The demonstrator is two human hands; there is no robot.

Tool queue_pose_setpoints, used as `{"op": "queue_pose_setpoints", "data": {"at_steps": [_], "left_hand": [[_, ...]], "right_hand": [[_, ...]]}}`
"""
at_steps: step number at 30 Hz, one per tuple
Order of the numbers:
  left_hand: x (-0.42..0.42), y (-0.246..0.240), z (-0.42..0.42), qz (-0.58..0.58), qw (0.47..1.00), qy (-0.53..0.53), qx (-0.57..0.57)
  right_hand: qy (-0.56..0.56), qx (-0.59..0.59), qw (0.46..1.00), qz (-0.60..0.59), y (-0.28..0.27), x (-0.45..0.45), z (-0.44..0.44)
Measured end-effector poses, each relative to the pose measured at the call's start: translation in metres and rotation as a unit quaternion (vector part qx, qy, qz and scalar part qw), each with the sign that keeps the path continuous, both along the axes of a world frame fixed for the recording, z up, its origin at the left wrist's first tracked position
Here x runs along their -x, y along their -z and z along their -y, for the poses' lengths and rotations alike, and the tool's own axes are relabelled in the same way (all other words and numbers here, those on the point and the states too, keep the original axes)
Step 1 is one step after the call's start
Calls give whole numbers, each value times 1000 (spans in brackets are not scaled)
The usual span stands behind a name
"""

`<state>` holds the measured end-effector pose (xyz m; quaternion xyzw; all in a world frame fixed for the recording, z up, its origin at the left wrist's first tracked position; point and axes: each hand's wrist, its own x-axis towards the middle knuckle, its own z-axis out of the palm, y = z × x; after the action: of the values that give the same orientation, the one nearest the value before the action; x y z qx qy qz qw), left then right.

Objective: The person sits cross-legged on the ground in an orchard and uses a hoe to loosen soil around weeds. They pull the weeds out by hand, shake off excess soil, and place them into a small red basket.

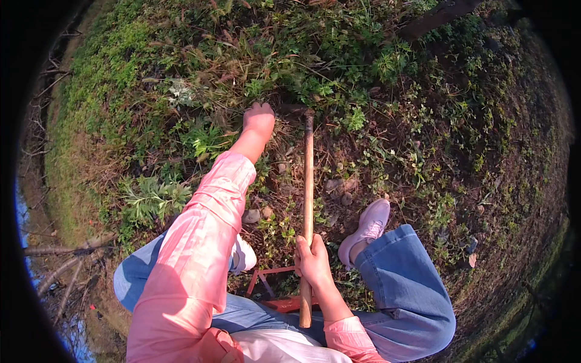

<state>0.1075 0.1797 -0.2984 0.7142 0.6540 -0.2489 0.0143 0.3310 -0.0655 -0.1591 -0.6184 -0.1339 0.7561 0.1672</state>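
My right hand (314, 264) is closed around the lower part of a long wooden handle (308, 181). The handle runs away from me to a dark metal blade (292, 109), which points left and lies low among the weeds, so its exact shape is partly hidden. Just left of the blade, my left hand (259, 119) is curled with its back up, at the edge of a clump of grass and weeds (227, 97). Its fingertips are hidden, so I cannot tell what they hold.
Leafy weeds and dry stems cover the ground. Stones (251, 216) lie between my shoes (372, 222). A red metal frame (283, 303) is beneath me. A tree trunk or branch (438, 19) stands at the upper right, with bare branches (68, 249) at the left.
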Motion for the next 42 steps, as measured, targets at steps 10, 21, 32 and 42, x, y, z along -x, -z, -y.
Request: {"op": "queue_pose_setpoints", "data": {"at_steps": [10, 21, 32, 42], "left_hand": [[0, -8, 18, 14, 998, 56, 2], [38, -24, 50, 79, 995, 36, -50], [44, -64, 140, 122, 987, -74, -70], [6, -74, 236, 83, 992, -11, -90]], "right_hand": [[-215, -149, 934, 241, 42, -16, -17], [-312, -195, 894, 254, -114, -80, 71], [-269, -223, 897, 273, -166, -94, 112], [-206, -270, 878, 337, -86, -64, 67]]}}
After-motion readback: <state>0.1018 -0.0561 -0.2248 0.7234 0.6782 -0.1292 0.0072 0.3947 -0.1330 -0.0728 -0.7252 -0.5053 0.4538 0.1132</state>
